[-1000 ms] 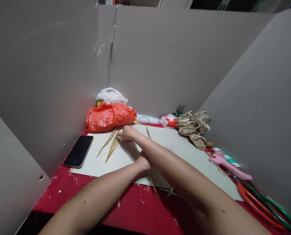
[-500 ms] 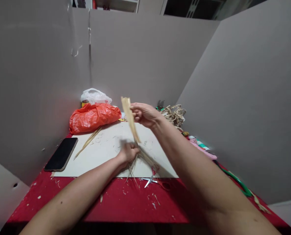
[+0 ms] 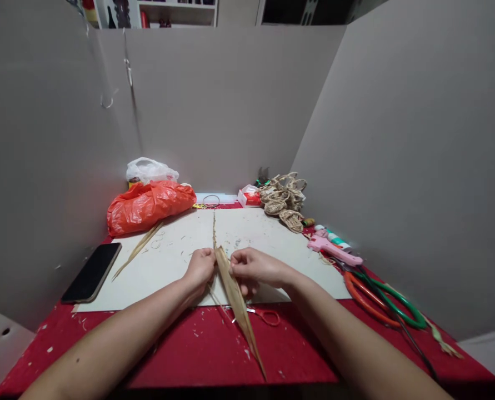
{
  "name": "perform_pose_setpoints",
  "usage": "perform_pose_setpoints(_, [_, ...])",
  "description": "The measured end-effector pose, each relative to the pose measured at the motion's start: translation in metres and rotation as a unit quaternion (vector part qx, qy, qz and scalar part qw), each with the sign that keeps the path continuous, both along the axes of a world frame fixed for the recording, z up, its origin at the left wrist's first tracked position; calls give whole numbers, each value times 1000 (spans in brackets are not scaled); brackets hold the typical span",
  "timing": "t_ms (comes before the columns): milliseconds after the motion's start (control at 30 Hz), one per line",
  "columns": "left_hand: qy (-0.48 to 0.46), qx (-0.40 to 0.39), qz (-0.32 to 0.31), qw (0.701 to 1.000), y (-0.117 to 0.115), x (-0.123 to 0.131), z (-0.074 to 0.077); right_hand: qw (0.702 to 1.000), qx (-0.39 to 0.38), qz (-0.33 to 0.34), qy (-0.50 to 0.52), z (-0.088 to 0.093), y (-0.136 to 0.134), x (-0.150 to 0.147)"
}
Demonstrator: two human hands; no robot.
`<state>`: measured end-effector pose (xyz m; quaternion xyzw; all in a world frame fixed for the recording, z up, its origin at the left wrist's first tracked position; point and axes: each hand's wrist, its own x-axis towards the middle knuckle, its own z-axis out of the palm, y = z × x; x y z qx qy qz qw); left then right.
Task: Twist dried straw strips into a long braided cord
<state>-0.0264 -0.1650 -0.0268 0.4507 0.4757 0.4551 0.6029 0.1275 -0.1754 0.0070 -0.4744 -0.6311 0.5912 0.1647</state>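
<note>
Over the front half of the white board, my left hand (image 3: 200, 268) is closed in a pinch at the lower end of a thin twisted cord (image 3: 214, 229), which runs away from me across the board. My right hand (image 3: 258, 269) pinches the edge of a wide, dry, straw-coloured husk strip (image 3: 235, 297) near its top. The strip's top meets the cord between my hands, and its pointed tip hangs toward the table's front edge. Thin loose strands (image 3: 219, 300) trail below my left hand. Red-handled scissors (image 3: 270, 318) lie partly hidden behind the strip.
A phone (image 3: 92, 272) and more dry strips (image 3: 138, 250) lie left on the white board (image 3: 147, 286). Behind them sits an orange plastic bag (image 3: 151, 205). Coiled rope (image 3: 283, 197), a pink glue gun (image 3: 334, 248) and large shears with red and green handles (image 3: 372, 300) line the right.
My right hand has come down from above the board with the husk strip, whose broad end now lies beside my left hand. The view has shifted slightly, uncovering the items on the right.
</note>
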Motion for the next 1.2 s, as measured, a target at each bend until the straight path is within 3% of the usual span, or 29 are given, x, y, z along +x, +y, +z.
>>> perform_pose_setpoints(133, [-14, 1, 48, 999, -5, 4, 2, 999, 32, -28, -16, -14, -10, -13])
perform_pose_setpoints(300, [-11, 17, 81, 997, -8, 9, 5, 997, 43, -68, -12, -14, -15, -27])
perform_pose_setpoints(433, [-36, -3, 99, 994, -5, 8, 5, 966, 206, -111, -112, -7, -11, -25])
perform_pose_setpoints(533, [-44, -39, 80, 995, -3, 6, 6, 951, 257, -54, -163, -5, -13, -23])
perform_pose_setpoints(733, [38, 50, 102, 993, -2, 7, -2, 985, 159, -45, -42, -13, -27, -28])
perform_pose_setpoints(867, [105, 104, 102, 984, 0, 8, -8, 983, 163, -78, -6, -18, -20, -25])
perform_pose_setpoints(1000, [99, 105, 90, 986, 0, 10, -7, 980, 162, -104, 43, -24, -13, -23])
perform_pose_setpoints(1200, [107, 103, 111, 983, 0, 11, -6, 986, 67, -103, 110, -25, -14, -24])
